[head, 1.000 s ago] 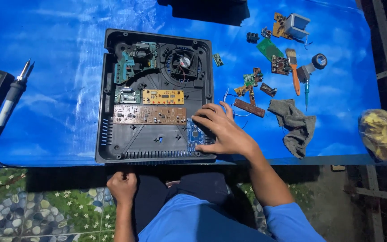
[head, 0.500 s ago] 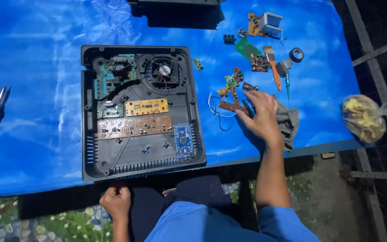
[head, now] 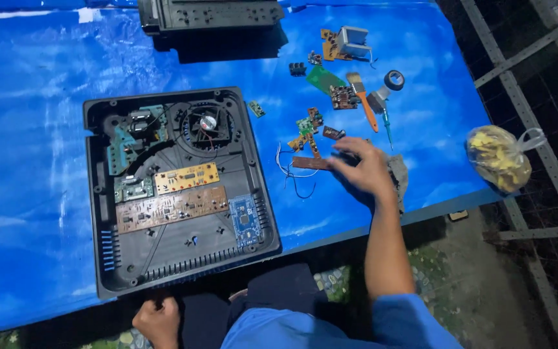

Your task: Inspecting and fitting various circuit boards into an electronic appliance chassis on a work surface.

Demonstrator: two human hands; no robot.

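Observation:
My right hand (head: 364, 169) lies on the blue sheet to the right of the open black case (head: 101, 213). Its fingers are spread over the end of a brown strip board (head: 308, 163) with thin wires (head: 287, 174), and it grips nothing. Small green and brown boards (head: 308, 126) lie just beyond the fingertips. The case holds a fan (head: 208, 123), a yellow board (head: 187, 178), a long brown board (head: 170, 208) and a small blue board (head: 245, 220). My left hand (head: 157, 320) is a closed fist on my lap, below the table edge.
A grey cloth (head: 400, 176) lies under my right wrist. Farther back are an orange-handled brush (head: 364, 100), a screwdriver (head: 386, 119), a tape roll (head: 394, 79), a green board (head: 324, 79) and a transformer board (head: 349, 40). A black cover (head: 211, 16) sits at the top. A bag of yellow pieces (head: 497, 157) rests at the right edge.
My right hand left the blue board in the case and moved right to the loose boards. The view shifted right. My left hand stayed on my lap.

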